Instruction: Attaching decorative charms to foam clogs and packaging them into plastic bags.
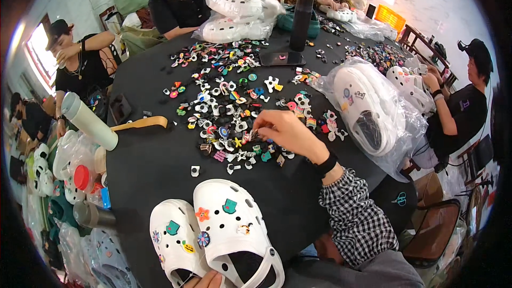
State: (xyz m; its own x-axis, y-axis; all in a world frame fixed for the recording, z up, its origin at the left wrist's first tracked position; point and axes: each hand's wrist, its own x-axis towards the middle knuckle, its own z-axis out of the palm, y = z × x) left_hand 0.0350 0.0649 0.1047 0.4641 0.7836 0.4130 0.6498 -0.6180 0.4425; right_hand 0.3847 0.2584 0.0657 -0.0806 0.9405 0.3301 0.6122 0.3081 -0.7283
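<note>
A pair of white clogs (221, 226) sits at the near edge of the black table, with colourful charms in their holes, among them an orange starfish charm (202, 214) and a teal charm (229, 206). My left hand (205, 279) grips the clogs low down at their heel ends; only some of its fingers show. Across the table's middle spreads a loose pile of shoe charms (229, 106). Over its near right side, my right hand (285, 132) has thumb and fingertips pinched together among the charms. Whatever is between them is too small to make out.
Bagged white clogs (362, 106) lie at the right, more bagged clogs (234, 13) at the back. A pale green tumbler (88, 120), a wooden backscratcher-like stick (141, 124), a phone (282, 59) and a black cylinder (302, 22) are on the table. Several people sit around it.
</note>
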